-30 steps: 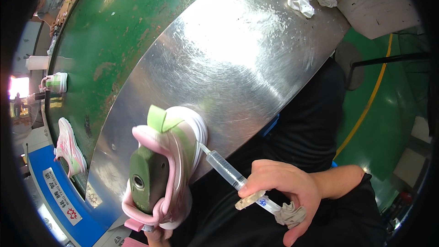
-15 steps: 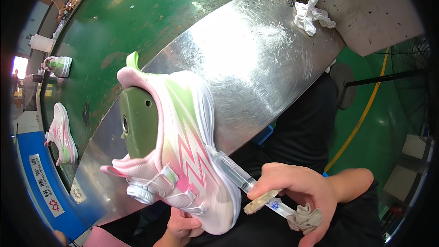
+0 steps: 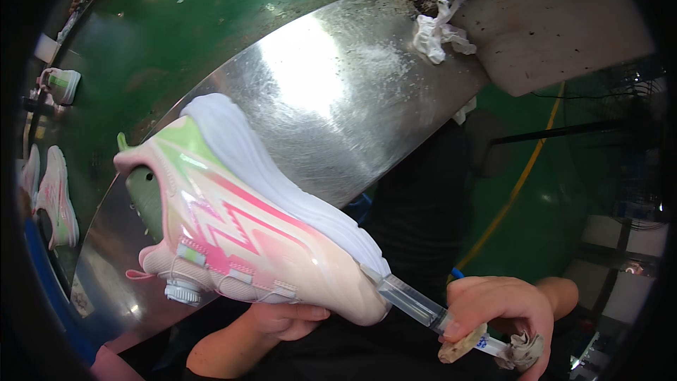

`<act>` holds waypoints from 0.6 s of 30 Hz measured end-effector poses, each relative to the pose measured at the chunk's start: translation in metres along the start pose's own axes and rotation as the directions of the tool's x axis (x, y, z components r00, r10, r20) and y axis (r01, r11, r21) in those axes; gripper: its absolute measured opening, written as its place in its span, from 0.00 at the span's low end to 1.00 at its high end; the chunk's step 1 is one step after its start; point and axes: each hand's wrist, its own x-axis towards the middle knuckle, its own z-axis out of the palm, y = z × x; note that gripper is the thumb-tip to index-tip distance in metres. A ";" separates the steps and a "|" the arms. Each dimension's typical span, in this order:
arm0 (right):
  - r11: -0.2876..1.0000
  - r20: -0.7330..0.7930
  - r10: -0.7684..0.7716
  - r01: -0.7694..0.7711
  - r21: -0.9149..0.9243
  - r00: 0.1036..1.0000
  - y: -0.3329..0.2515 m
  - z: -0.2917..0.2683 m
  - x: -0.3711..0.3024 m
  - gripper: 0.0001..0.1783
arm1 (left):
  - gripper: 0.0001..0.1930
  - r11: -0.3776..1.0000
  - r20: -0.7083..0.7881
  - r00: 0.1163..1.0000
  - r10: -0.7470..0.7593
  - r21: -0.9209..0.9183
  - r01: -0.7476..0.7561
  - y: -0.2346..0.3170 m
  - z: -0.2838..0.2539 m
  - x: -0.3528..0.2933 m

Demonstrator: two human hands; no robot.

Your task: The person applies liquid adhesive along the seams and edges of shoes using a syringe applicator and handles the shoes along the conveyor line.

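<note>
A pink, white and pale green sneaker (image 3: 254, 229) with a thick white sole lies on its side above the metal table, sole turned away from me. My left hand (image 3: 282, 317) grips it from underneath, near the laces and the round dial. My right hand (image 3: 497, 314) holds a clear plastic syringe (image 3: 412, 300), its tip pressed against the shoe's toe where the upper meets the sole. A wad of rag sits on the plunger end.
The curved steel table (image 3: 331, 92) runs along a green conveyor (image 3: 162, 35) carrying more shoes (image 3: 53, 194) at the left. A crumpled white rag (image 3: 437, 28) lies by a grey board (image 3: 557, 14) at the back right. A yellow hose (image 3: 518, 183) hangs on the right.
The shoe has been turned from sole-up and upright to lying on its side, toe toward my right hand. The syringe tip has stayed at the toe seam.
</note>
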 end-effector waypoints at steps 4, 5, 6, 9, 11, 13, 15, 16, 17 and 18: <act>0.996 0.015 -0.057 0.058 -0.072 0.998 -0.015 -0.005 -0.007 0.54 | 0.15 0.997 0.101 0.994 0.042 0.052 -0.048 0.005 0.018 0.015; 0.995 0.001 -0.067 0.067 -0.076 0.998 -0.017 -0.006 -0.010 0.53 | 0.15 0.997 0.126 0.991 0.047 0.060 -0.055 0.004 0.020 0.019; 0.994 -0.010 -0.063 0.062 -0.094 0.998 -0.021 -0.006 -0.015 0.53 | 0.23 0.999 0.217 0.976 0.034 0.023 -0.040 0.006 0.018 0.023; 0.990 -0.048 -0.075 0.068 -0.125 0.996 -0.028 -0.007 -0.027 0.53 | 0.21 0.996 0.156 0.985 0.074 0.034 -0.080 0.007 0.041 0.032; 0.985 -0.088 -0.110 0.097 -0.141 0.990 -0.027 -0.008 -0.031 0.52 | 0.16 0.987 0.143 0.982 0.124 0.080 -0.137 0.009 0.054 0.037; 0.978 -0.077 -0.134 0.120 -0.169 0.988 -0.023 -0.011 -0.034 0.52 | 0.17 0.978 0.206 0.965 0.164 0.095 -0.187 0.011 0.054 0.039; 0.970 -0.077 -0.156 0.137 -0.202 0.985 -0.020 -0.011 -0.037 0.52 | 0.24 0.989 0.222 0.965 0.138 0.016 -0.145 0.013 0.056 0.042; 0.962 -0.095 -0.180 0.155 -0.223 0.979 -0.019 -0.010 -0.038 0.52 | 0.24 0.990 0.232 0.964 0.130 0.019 -0.138 0.014 0.056 0.045; 0.955 -0.111 -0.204 0.173 -0.242 0.973 -0.019 -0.009 -0.039 0.52 | 0.28 0.987 0.308 0.939 0.150 0.004 -0.159 0.013 0.055 0.050; 0.954 -0.114 -0.204 0.172 -0.247 0.972 -0.018 -0.010 -0.039 0.52 | 0.32 0.983 0.379 0.909 0.174 -0.013 -0.183 0.012 0.054 0.055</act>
